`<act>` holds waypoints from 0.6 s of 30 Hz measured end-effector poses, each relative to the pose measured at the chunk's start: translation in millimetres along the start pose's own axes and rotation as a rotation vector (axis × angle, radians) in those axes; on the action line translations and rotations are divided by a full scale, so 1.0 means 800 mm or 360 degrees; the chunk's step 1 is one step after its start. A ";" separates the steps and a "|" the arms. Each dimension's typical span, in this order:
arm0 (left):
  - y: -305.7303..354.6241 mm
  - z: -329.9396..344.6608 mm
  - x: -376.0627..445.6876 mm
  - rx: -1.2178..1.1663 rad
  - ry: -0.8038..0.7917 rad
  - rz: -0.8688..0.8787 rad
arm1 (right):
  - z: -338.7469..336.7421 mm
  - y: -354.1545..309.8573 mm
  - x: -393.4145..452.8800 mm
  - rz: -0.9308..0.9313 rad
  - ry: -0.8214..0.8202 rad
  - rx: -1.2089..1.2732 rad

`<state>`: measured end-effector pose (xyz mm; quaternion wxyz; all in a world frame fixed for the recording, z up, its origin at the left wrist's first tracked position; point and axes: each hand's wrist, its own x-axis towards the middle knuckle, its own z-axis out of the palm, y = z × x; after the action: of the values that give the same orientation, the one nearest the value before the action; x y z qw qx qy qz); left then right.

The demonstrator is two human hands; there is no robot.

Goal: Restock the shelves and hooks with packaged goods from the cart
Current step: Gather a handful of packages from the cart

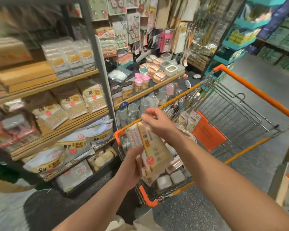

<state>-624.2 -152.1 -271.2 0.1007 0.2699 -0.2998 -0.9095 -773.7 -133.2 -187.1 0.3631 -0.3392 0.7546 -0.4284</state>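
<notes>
While the left hand [133, 161] grips the packs' [154, 147] lower end, the right hand [157, 120] pinches their top, shelves [60, 129] leftward.

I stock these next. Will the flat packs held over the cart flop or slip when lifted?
The flat packs look thin and film-wrapped, so probably light, slightly bendy and slippery. The left hand grips their lower end while the right hand pinches the top, suggesting a stack that could slide apart above the cart.
</notes>
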 end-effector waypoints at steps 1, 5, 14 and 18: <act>0.006 -0.005 -0.002 0.0012 0.0005 0.0085 | 0.002 0.001 -0.001 0.0058 -0.0085 0.0038; 0.047 -0.039 -0.011 0.0122 -0.0005 0.0522 | 0.023 -0.009 -0.003 0.0262 -0.0495 -0.0111; 0.139 -0.153 -0.047 -0.0135 0.0448 0.0695 | 0.151 -0.088 0.060 0.0001 -0.0799 -0.0247; 0.176 -0.213 -0.063 -0.0444 0.0725 0.0728 | 0.219 -0.121 0.105 -0.0014 -0.0941 -0.0357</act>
<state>-485.1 -330.9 -280.1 0.4020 0.3754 -0.1953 -0.8120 -649.7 -311.8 -187.1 0.5254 -0.4902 0.6574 -0.2269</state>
